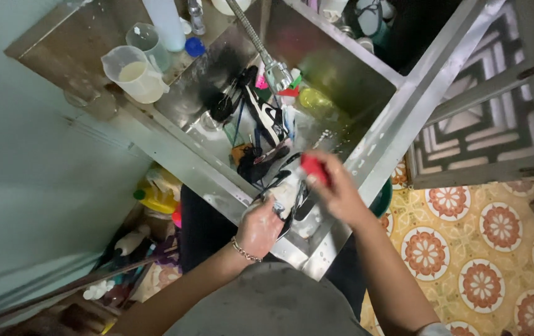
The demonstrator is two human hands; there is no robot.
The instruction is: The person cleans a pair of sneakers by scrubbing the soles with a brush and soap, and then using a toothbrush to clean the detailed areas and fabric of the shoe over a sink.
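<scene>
Shoe and red brush over the steel sink

Hands meet above the near corner of the stainless steel sink (366,81). The left hand (259,227) grips a soapy black-and-white sports shoe (288,190); the right hand (335,186) is clenched on what looks like a red scrubbing brush (314,168), pressed to the shoe. A second black-and-white shoe (265,112) lies deeper in the basin under the flexible metal tap hose (260,43). A clear plastic measuring jug (135,73) stands on the desk (61,46) beside the sink.

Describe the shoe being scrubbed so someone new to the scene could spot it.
Start at the steel sink. At its near edge, the left hand holds a soapy black-and-white sneaker. Unlike the second sneaker lying under the spray hose, it has a red brush against it.
</scene>
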